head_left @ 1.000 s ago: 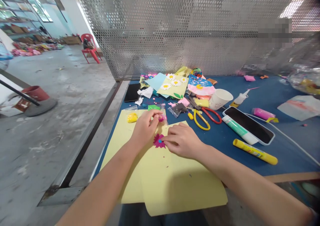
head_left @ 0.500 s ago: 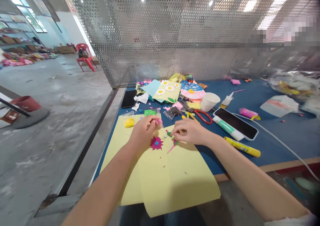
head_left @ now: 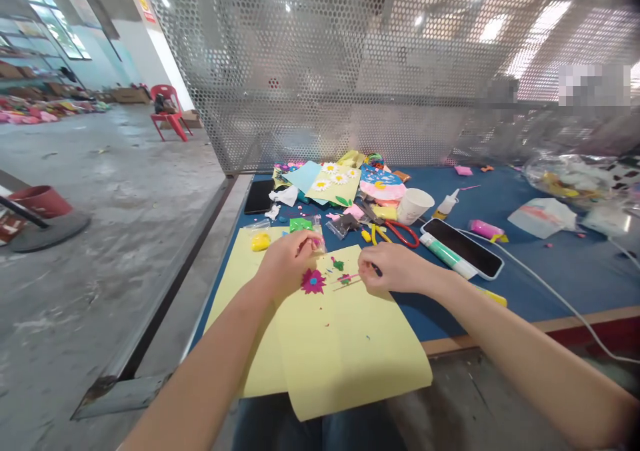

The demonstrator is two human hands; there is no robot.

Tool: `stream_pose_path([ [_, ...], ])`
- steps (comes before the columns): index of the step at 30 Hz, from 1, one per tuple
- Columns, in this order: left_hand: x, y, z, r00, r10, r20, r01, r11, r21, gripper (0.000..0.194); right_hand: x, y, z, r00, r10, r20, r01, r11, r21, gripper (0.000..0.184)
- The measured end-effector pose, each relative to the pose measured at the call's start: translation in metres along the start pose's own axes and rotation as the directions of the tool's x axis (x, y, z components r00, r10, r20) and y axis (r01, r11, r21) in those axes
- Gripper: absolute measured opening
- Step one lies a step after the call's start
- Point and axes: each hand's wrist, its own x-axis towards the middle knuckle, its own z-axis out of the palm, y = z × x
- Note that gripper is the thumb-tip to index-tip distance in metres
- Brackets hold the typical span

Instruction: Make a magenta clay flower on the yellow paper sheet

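A magenta clay flower (head_left: 313, 281) with a blue centre lies on a pale yellow paper sheet (head_left: 345, 344). My left hand (head_left: 289, 259) rests just above the flower, fingers curled on a small pink piece in a clear bag. My right hand (head_left: 395, 268) sits to the right of the flower, fingers pinched on something small and dark that I cannot name. Between the hands lie small green and pink clay bits (head_left: 341, 272) and a thin pink strip.
On the blue table (head_left: 540, 271) lie red and yellow scissors (head_left: 395, 232), a paper cup (head_left: 415, 205), a phone (head_left: 463, 247), a glue stick (head_left: 447, 254), a white cable, clay packets and craft cards. A perforated metal screen (head_left: 350, 71) backs the table. Concrete floor lies left.
My right hand has drawn away from the flower to the right, uncovering green and pink bits and a strip on the paper. My left hand has stayed above the flower. The view has shifted slightly.
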Motion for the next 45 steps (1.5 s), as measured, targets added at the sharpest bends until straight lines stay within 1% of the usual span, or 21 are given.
stream_pose_path([
  [2,0.001,-0.001,-0.004,0.999,-0.012,0.033,0.012,1.000,-0.007,0.029,0.001,0.001,-0.007,1.000,-0.012,0.017,0.010,0.996,0.091,0.014],
  [3,0.001,-0.001,-0.007,0.998,-0.018,0.059,0.019,1.000,-0.013,0.030,0.003,0.001,-0.008,1.000,-0.014,0.012,0.012,0.987,0.163,0.017],
  [5,0.001,-0.002,-0.011,0.992,-0.028,0.123,0.031,0.999,-0.021,0.031,0.009,-0.001,-0.009,1.000,-0.008,0.001,0.007,0.947,0.321,0.026],
  [7,0.001,-0.003,-0.013,0.983,-0.032,0.180,0.035,0.999,-0.012,0.031,0.017,-0.004,-0.009,1.000,0.009,0.021,-0.018,0.893,0.451,0.032],
  [10,0.001,-0.007,-0.013,0.977,-0.022,0.214,0.013,0.999,0.045,0.031,0.029,-0.011,-0.008,0.996,0.002,0.094,-0.051,0.847,0.529,0.031],
  [11,0.001,-0.008,-0.012,0.977,-0.016,0.214,0.001,0.997,0.072,0.031,0.032,-0.013,-0.009,0.994,-0.016,0.107,-0.043,0.845,0.533,0.031],
  [13,0.000,-0.011,-0.008,0.979,-0.002,0.205,-0.025,0.991,0.129,0.031,0.037,-0.017,-0.010,0.992,-0.070,0.102,0.010,0.869,0.495,0.031],
  [17,-0.004,-0.017,0.000,0.985,0.026,0.169,-0.064,0.972,0.227,0.029,0.040,-0.022,-0.010,0.986,-0.168,0.007,0.156,0.931,0.329,0.026],
  [19,-0.004,-0.019,0.004,0.988,0.031,0.150,-0.070,0.963,0.261,0.028,0.041,-0.024,-0.008,0.977,-0.210,-0.031,0.210,0.935,0.286,0.024],
  [21,-0.004,-0.021,0.007,0.989,0.037,0.143,-0.076,0.959,0.274,0.027,0.043,-0.026,-0.004,0.969,-0.244,-0.037,0.243,0.920,0.306,0.020],
  [24,-0.002,-0.022,0.008,0.988,0.046,0.146,-0.084,0.960,0.267,0.028,0.047,-0.029,0.005,0.969,-0.247,0.001,0.226,0.887,0.403,0.017],
  [26,-0.001,-0.022,0.008,0.989,0.042,0.141,-0.078,0.962,0.261,0.028,0.048,-0.028,0.014,0.974,-0.225,0.009,0.201,0.888,0.413,0.023],
  [27,0.000,-0.021,0.008,0.990,0.037,0.140,-0.073,0.963,0.258,0.028,0.049,-0.028,0.019,0.978,-0.207,-0.008,0.194,0.901,0.389,0.026],
  [30,0.001,-0.021,0.008,0.990,0.025,0.138,-0.059,0.967,0.250,0.028,0.050,-0.025,0.033,0.984,-0.143,-0.110,0.170,0.939,0.299,0.036],
  [33,0.001,-0.020,0.008,0.991,0.008,0.132,-0.041,0.969,0.245,0.029,0.052,-0.024,0.042,0.970,-0.180,-0.166,0.216,0.947,0.236,0.041],
  [37,0.000,-0.020,0.009,0.992,-0.008,0.126,-0.023,0.969,0.244,0.030,0.054,-0.025,0.046,0.942,-0.249,-0.223,0.291,0.940,0.180,0.044],
  [40,0.000,-0.021,0.009,0.992,-0.005,0.128,-0.027,0.968,0.248,0.031,0.054,-0.026,0.047,0.933,-0.236,-0.271,0.294,0.935,0.198,0.047],
  [45,0.000,-0.023,0.011,0.991,0.009,0.133,-0.045,0.961,0.274,0.029,0.053,-0.027,0.047,0.924,-0.246,-0.294,0.316,0.922,0.224,0.046],
])
